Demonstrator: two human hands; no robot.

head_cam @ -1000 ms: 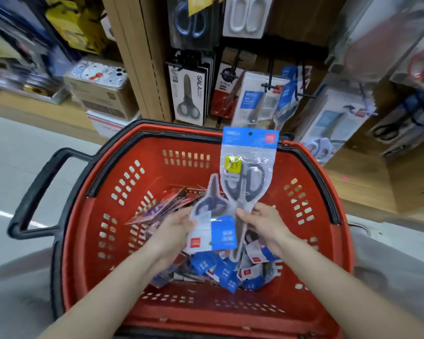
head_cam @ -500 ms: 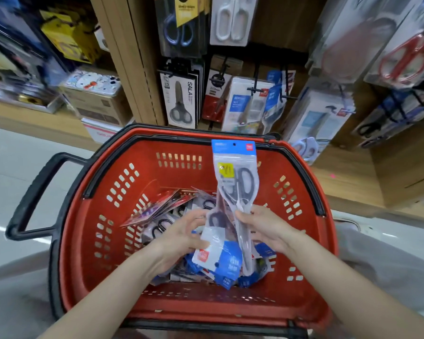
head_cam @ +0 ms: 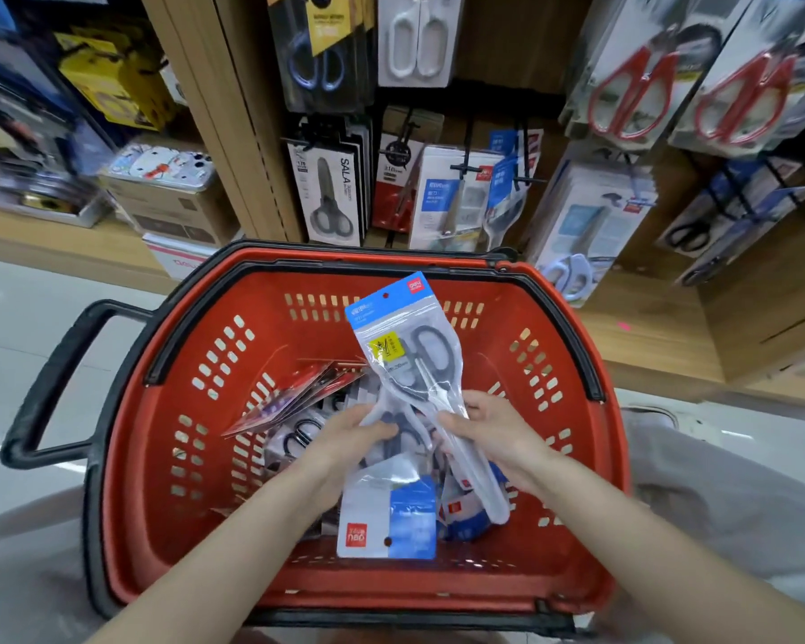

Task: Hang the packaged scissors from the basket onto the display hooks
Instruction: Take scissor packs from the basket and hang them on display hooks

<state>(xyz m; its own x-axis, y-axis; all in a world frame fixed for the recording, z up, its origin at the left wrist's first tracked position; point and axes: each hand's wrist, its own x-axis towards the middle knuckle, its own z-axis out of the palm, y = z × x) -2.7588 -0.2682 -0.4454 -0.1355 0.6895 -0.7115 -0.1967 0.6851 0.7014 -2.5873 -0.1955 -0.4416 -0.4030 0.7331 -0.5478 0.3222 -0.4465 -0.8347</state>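
Note:
A red basket (head_cam: 168,411) with a black rim stands below me, with several scissor packs piled inside. My right hand (head_cam: 489,434) grips a clear pack of black-handled scissors (head_cam: 407,350) by its lower part; its blue header points up and away. My left hand (head_cam: 349,439) holds a second pack (head_cam: 391,513) upside down, blue and white card toward me. The two packs cross between my hands over the basket. Black display hooks (head_cam: 526,178) stick out of the shelf behind the basket, holding similar blue packs.
Hanging scissor cards fill the wooden display: black-handled ones (head_cam: 328,197) at centre, white-handled (head_cam: 414,39) above, red-handled (head_cam: 633,95) at right. Boxes (head_cam: 168,197) sit on a low shelf at left. The basket's black handle (head_cam: 52,378) juts left over grey floor.
Both hands drew closer together and nearer to me. The upright pack tilted left, and the second pack swung down so its card hangs toward me.

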